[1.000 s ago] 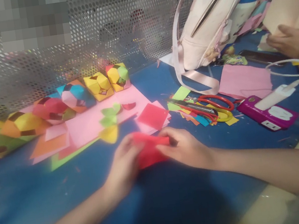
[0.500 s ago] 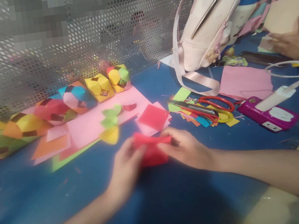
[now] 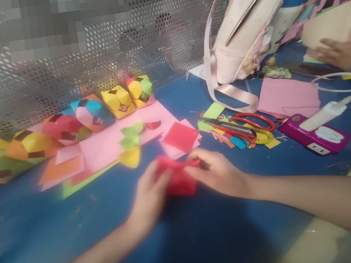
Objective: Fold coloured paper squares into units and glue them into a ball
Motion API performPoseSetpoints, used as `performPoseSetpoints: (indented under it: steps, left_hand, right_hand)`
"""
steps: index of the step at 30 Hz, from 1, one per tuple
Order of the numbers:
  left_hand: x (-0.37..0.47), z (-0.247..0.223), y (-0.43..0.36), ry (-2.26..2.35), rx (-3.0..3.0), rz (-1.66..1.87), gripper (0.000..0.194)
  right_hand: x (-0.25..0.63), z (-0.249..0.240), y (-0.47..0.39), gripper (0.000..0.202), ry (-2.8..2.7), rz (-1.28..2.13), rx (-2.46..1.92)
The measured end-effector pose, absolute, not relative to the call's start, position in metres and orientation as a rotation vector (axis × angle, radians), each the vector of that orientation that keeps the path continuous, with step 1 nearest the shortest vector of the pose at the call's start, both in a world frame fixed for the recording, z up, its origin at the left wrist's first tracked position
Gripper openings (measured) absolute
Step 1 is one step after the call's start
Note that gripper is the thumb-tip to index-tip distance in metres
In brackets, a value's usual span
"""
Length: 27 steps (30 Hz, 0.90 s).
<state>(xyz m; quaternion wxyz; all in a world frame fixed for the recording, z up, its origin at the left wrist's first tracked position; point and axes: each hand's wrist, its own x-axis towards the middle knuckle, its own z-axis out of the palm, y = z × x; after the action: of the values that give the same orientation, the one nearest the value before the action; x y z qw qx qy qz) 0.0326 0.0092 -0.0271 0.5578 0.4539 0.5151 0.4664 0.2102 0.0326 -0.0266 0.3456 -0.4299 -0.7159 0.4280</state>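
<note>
Between my two hands is a red sheet of paper (image 3: 180, 181), its upper edge bent over. My left hand (image 3: 149, 187) pinches its left side, thumb on the near face. The right side is pinched by my right hand (image 3: 217, 171), whose fingertips are partly hidden behind the paper. Just beyond lies a stack of red and pink paper squares (image 3: 181, 136). Small folded green pieces (image 3: 132, 135) and a yellow folded piece (image 3: 130, 156) rest on or beside a large pink sheet (image 3: 105, 145).
Several folded paper balls (image 3: 118, 101) line the perforated metal panel (image 3: 94, 64). To the right are red-handled scissors (image 3: 255, 120), paper scraps, a purple power bank (image 3: 316, 133) with a white plug, pink paper (image 3: 288, 96) and a pale backpack (image 3: 234, 40). Another person's hand (image 3: 347, 50) holds cream paper at far right.
My hands stay nearly in place, still pinching the red paper, whose upper edge has shifted slightly. The other person's cream paper has moved a little to the left.
</note>
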Motion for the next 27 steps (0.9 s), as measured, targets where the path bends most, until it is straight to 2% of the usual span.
performPoseSetpoints:
  steps: [7, 11, 17, 25, 27]
  left_hand:
    - [0.03, -0.027, 0.008, 1.212, 1.115, 1.015, 0.022]
    - [0.032, -0.021, 0.007, 1.304, 1.277, 0.924, 0.024]
    - [0.035, -0.015, 0.005, 1.308, 1.548, 0.846, 0.02]
    - [0.034, -0.018, 0.007, 1.212, 1.614, 0.846, 0.014]
    - [0.034, -0.017, 0.007, 1.254, 1.547, 0.814, 0.015]
  right_hand:
    - [0.209, -0.023, 0.033, 0.011, -1.83, 1.089, -1.121]
    - [0.208, -0.02, 0.032, 0.007, -1.719, 1.191, -1.1]
    - [0.21, -0.016, 0.03, 0.014, -1.669, 1.269, -1.059]
    - [0.211, -0.012, 0.027, 0.017, -1.813, 1.17, -0.946]
    - [0.214, -0.014, 0.036, 0.02, -1.935, 1.04, -0.902]
